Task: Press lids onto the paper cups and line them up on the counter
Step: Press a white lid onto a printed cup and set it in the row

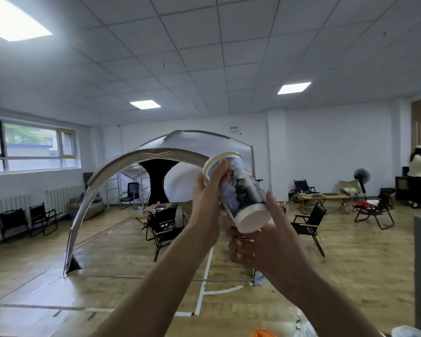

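Left hand: clamped round the upper wall of the cup, fingers wrapped just below the lid.
Right hand: cupped under the base, thumb up along the lower wall, fingers curled beneath; it appears to grip.
Cup: held in the air between both hands, tilted.
Long axis: runs from the lid end, upper left and farther off, to the base, lower right and nearer the person.
Lid: white, on the rim; whether it is fully seated cannot be told.
Nearer hand: left to the lid, right to the base.
Bench: not in view; the camera looks out over the room. Judgement: the cup must be brought down and turned upright before it is set in line.
Surroundings: tent, chairs, wooden floor.
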A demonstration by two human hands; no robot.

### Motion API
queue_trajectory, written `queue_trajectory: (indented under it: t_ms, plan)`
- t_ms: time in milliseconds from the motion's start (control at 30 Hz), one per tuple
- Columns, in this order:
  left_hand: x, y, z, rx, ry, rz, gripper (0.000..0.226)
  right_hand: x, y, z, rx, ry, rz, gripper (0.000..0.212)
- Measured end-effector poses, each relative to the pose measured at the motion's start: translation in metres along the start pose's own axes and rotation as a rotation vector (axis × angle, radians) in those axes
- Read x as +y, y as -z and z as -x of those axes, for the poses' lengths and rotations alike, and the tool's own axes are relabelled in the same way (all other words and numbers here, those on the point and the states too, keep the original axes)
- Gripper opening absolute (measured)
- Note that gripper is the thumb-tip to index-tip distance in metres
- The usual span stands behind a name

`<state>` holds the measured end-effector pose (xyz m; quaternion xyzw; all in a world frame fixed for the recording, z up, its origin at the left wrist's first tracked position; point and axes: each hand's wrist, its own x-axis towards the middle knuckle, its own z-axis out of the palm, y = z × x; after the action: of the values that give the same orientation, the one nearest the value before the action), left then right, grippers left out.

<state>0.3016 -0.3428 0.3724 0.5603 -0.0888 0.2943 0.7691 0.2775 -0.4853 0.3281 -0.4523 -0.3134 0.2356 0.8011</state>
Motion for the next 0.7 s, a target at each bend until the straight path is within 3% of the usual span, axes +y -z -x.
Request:
queue_trajectory:
  t_ms: [167,333,400,467,533,633,700]
  plan:
    - [0.005,0.005,0.001,-0.144,0.021,0.064,0.063,0.001,0.001,-0.001,-0.002,-0.018,0.034,0.079]
    - [0.006,0.005,0.006,-0.093,-0.063,0.043,0.05,0.007,0.001,-0.005,0.076,0.032,0.111,0.067]
    - [0.007,0.006,0.007,-0.16,-0.011,0.065,0.044,0.007,-0.001,-0.004,0.038,-0.005,0.018,0.071]
    - [0.01,0.005,0.01,-0.125,0.037,0.068,0.043,0.008,-0.002,-0.001,-0.021,-0.047,-0.066,0.075]
    - [0.01,0.004,0.012,-0.068,0.006,0.076,0.049,0.012,-0.001,-0.001,0.001,-0.006,0.014,0.08]
    - [0.013,0.006,0.016,-0.106,-0.004,0.056,0.055,0.016,-0.002,-0.001,0.094,0.103,0.223,0.067]
    - [0.016,0.008,0.018,-0.193,0.064,0.105,0.048,0.016,-0.004,0.0,0.058,0.042,0.131,0.07]
